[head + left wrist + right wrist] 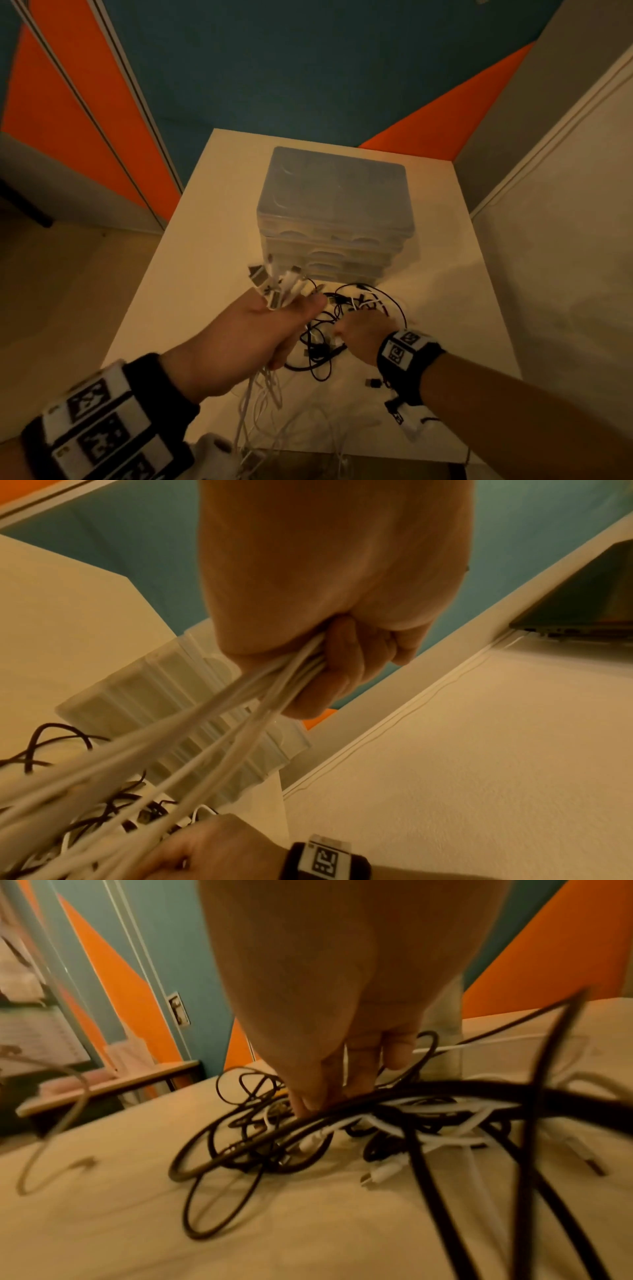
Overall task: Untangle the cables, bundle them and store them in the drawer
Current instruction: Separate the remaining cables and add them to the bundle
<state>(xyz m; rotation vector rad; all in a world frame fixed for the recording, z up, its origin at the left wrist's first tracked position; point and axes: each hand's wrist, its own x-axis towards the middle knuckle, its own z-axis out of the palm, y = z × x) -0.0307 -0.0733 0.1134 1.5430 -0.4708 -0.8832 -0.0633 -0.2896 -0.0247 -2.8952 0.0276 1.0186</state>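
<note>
1. Head view: the left hand (270,329) grips a fistful of white cables (274,291), plug ends up.
2. Right hand (363,332), fingers (315,1093) curled into the black tangle (325,346) on the table (205,240).
3. Drawer unit (332,219) stands just beyond, shut.

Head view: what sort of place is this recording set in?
Probably an office or study room: a white table against teal-and-orange wall panels, bearing a clear plastic drawer unit; the left wrist view shows what looks like a laptop nearby.
</note>
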